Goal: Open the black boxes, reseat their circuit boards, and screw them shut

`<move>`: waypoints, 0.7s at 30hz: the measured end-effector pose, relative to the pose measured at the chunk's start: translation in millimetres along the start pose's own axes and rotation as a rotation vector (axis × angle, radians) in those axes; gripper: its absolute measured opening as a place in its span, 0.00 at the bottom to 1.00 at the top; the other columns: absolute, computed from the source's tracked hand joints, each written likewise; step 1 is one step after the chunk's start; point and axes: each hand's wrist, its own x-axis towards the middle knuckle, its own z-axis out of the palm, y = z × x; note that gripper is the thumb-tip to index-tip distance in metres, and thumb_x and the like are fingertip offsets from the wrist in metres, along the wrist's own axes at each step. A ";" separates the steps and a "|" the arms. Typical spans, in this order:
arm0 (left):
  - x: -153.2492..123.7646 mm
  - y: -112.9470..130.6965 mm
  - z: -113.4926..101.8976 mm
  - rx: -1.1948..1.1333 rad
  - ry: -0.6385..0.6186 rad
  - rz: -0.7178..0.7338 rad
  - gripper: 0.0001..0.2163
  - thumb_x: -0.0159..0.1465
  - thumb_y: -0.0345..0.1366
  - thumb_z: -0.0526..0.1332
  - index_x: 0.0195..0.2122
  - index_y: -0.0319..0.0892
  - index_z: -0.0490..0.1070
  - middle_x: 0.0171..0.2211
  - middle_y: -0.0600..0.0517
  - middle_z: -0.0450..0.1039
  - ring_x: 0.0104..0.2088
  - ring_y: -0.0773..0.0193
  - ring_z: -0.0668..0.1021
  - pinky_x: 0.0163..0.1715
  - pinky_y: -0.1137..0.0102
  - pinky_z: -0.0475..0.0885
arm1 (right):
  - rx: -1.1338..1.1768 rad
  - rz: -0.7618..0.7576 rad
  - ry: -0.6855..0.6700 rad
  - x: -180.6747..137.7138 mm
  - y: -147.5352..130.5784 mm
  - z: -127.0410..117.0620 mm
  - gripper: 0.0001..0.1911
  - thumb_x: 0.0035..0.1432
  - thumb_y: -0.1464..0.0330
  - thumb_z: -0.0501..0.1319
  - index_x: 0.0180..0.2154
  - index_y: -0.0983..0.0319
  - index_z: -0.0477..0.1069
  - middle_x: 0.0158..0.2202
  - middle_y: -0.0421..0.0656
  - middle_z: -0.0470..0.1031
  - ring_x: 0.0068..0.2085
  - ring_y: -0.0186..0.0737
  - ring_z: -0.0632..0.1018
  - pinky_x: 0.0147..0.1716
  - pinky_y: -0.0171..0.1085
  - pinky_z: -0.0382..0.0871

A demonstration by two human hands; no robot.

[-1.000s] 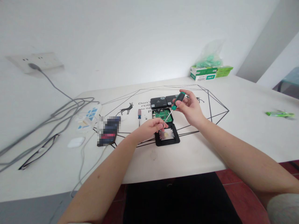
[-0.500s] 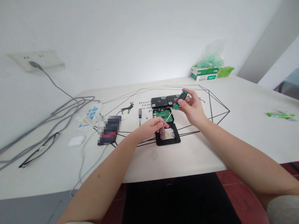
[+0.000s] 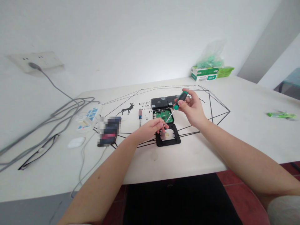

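White tabletop (image 3: 150, 164), viewed remotely: near to far, I record a black cover (image 3: 168, 144), my left hand (image 3: 152, 127) at its eleven o'clock with fingers bent at the tip of a green-and-black screwdriver (image 3: 182, 98), grip indeterminable, an open green-board case (image 3: 161, 115) at twelve, and my right hand (image 3: 194, 110) gripping the handle at one.

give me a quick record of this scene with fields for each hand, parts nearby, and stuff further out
right hand: holds the green-and-black screwdriver by its handle, shaft slanting down toward the left hand
left hand: fingers at the shaft's lower end; whether they pinch anything is unclear
beyond left fingers: green circuit board in an open case
nearer: black frame around a metal plate
behind board: two black boxes
left side: second screwdriver, eyeglasses
far back right: green-and-white boxes
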 end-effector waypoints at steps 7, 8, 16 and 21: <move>-1.7 5.0 1.1 0.001 -0.018 -0.008 0.20 0.74 0.56 0.57 0.44 0.43 0.74 0.40 0.47 0.79 0.40 0.57 0.79 0.42 0.62 0.72 | 0.027 0.001 0.022 0.1 -1.1 -0.1 0.43 0.43 0.45 0.80 0.55 0.47 0.66 0.39 0.38 0.80 0.51 0.47 0.84 0.47 0.47 0.83; -1.9 5.5 1.2 -0.001 -0.015 -0.008 0.20 0.73 0.56 0.57 0.44 0.43 0.74 0.40 0.47 0.79 0.40 0.57 0.79 0.42 0.61 0.72 | 0.024 0.002 0.019 0.2 -1.0 -0.3 0.43 0.43 0.45 0.80 0.56 0.47 0.66 0.40 0.38 0.80 0.51 0.47 0.84 0.48 0.47 0.83; -1.9 5.1 2.5 -0.005 -0.017 -0.028 0.20 0.73 0.56 0.57 0.43 0.42 0.74 0.40 0.47 0.78 0.39 0.57 0.78 0.41 0.62 0.71 | 0.028 -0.059 -0.006 4.0 10.1 -5.1 0.40 0.48 0.47 0.79 0.57 0.47 0.66 0.41 0.38 0.82 0.48 0.44 0.85 0.46 0.45 0.84; -2.5 7.8 2.9 -0.012 -0.022 -0.033 0.18 0.75 0.53 0.56 0.43 0.42 0.73 0.41 0.48 0.78 0.40 0.59 0.78 0.42 0.64 0.71 | 0.050 -0.126 -0.038 8.9 17.9 -10.4 0.37 0.52 0.50 0.78 0.58 0.48 0.66 0.40 0.38 0.82 0.45 0.43 0.86 0.42 0.43 0.85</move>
